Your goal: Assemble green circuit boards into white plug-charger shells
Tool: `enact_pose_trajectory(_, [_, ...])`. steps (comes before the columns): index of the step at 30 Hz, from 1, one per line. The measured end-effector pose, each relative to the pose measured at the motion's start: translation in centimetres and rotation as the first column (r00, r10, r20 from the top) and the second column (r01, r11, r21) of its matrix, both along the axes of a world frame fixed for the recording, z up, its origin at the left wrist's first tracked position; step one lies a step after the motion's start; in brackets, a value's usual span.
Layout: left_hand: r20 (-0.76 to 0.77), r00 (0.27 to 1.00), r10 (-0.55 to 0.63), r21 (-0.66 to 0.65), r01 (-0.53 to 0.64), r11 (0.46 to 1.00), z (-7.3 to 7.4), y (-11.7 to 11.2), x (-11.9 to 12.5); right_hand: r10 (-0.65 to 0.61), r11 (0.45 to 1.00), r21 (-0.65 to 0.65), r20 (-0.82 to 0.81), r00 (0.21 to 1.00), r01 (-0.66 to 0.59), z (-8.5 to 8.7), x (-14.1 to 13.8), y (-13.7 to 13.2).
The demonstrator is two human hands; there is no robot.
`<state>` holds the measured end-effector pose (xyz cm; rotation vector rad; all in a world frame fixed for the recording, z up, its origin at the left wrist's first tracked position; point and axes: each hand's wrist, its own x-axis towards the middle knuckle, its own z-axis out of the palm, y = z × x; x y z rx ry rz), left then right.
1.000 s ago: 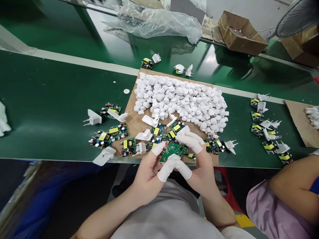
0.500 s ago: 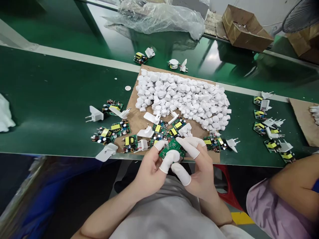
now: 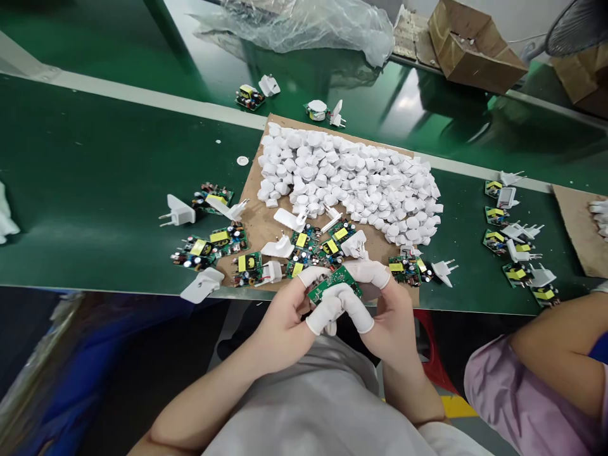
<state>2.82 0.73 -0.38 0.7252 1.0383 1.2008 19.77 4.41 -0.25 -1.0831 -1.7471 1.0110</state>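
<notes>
A green circuit board (image 3: 334, 284) is pinched between my two hands at the table's front edge, its component side turned away. My left hand (image 3: 292, 320) grips its left end, the thumb lying on the near face. My right hand (image 3: 386, 310) is closed on the right end, its thumb meeting the left one. White finger covers sheathe the thumbs and several fingers. Just beyond lie circuit boards with yellow-wrapped transformers (image 3: 301, 240) and white plug housings (image 3: 278, 246). Another board (image 3: 403, 269) with a white plug (image 3: 443, 272) rests right of my right hand.
A heap of small white caps (image 3: 351, 180) covers the cardboard sheet (image 3: 254, 190) on the green table (image 3: 95, 190). More boards with plugs (image 3: 199, 252) lie left, others (image 3: 517, 275) right beside another person's arm (image 3: 560, 354). Clear plastic sheeting (image 3: 304, 28) and a cardboard box (image 3: 475, 47) stand behind.
My right thumb has come down onto the board beside my left thumb, and my right fingers have curled in around its far edge. The view has shifted slightly.
</notes>
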Motion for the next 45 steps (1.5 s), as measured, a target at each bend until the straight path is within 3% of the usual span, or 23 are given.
enact_pose_trajectory(3, [0.030, 0.997, 0.066, -0.039, -0.064, 0.997, -0.2, 0.2, 0.2, 0.081, 0.990, -0.105, -0.099, 0.992, -0.092, 0.3, 0.6, 0.1])
enact_pose_trajectory(6, [0.031, 0.995, 0.097, 0.031, -0.098, 0.995, -0.2, 0.2, 0.3, 0.095, 0.969, -0.209, -0.186, 0.978, -0.134, 0.6, 0.4, 0.4])
enact_pose_trajectory(10, [0.037, 0.999, 0.027, 0.142, -0.032, 0.989, 0.2, -0.2, 0.3, 0.056, 0.949, -0.294, -0.206, 0.977, -0.116, 0.7, -0.6, 0.8])
enact_pose_trajectory(13, [0.037, 0.999, -0.026, 0.101, 0.023, 0.995, 0.3, -0.4, 0.2, 0.130, 0.921, -0.329, -0.245, 0.961, -0.209, 0.7, -0.8, 0.9])
enact_pose_trajectory(15, [0.058, 0.998, -0.016, 0.042, 0.013, 0.999, 0.2, -0.3, 0.1, 0.168, 0.904, -0.327, -0.323, 0.931, -0.276, 0.7, -0.6, 0.8])
enact_pose_trajectory(18, [0.025, 0.999, 0.030, 0.029, -0.030, 0.999, 0.2, 0.1, 0.1, 0.126, 0.904, -0.332, -0.390, 0.912, -0.268, 0.6, -0.4, 0.6])
enact_pose_trajectory(21, [-0.055, 0.998, -0.009, 0.068, 0.013, 0.998, 0.2, 0.2, 0.2, 0.116, 0.928, -0.305, -0.310, 0.944, -0.214, 0.5, -0.6, 0.3])
enact_pose_trajectory(25, [-0.206, 0.979, 0.000, 0.134, 0.028, 0.991, -0.1, -0.3, 0.3, 0.109, 0.981, -0.136, -0.199, 0.974, -0.138, 0.3, -1.2, 0.0])
enact_pose_trajectory(28, [-0.305, 0.952, 0.001, 0.175, 0.055, 0.983, -0.4, -0.8, 0.2, 0.102, 0.991, -0.062, -0.191, 0.976, -0.116, 0.2, -1.3, -0.3])
enact_pose_trajectory(35, [-0.218, 0.976, -0.017, 0.176, 0.056, 0.983, -0.3, -0.7, -0.1, 0.160, 0.969, -0.153, -0.208, 0.965, -0.194, 0.3, -0.8, -0.3])
enact_pose_trajectory(38, [-0.259, 0.966, -0.027, 0.170, 0.073, 0.983, -0.2, -0.5, -0.4, 0.179, 0.966, -0.157, -0.175, 0.968, -0.207, 0.3, -0.7, -0.3])
enact_pose_trajectory(42, [-0.367, 0.927, 0.078, 0.232, 0.010, 0.973, 0.0, -0.3, 0.0, 0.208, 0.951, -0.185, -0.205, 0.956, -0.247, 0.4, -0.5, -0.6])
enact_pose_trajectory(45, [-0.371, 0.907, 0.199, 0.325, -0.074, 0.943, -0.1, -0.3, 0.7, 0.221, 0.960, -0.131, -0.185, 0.958, -0.247, 0.5, -0.5, -0.9])
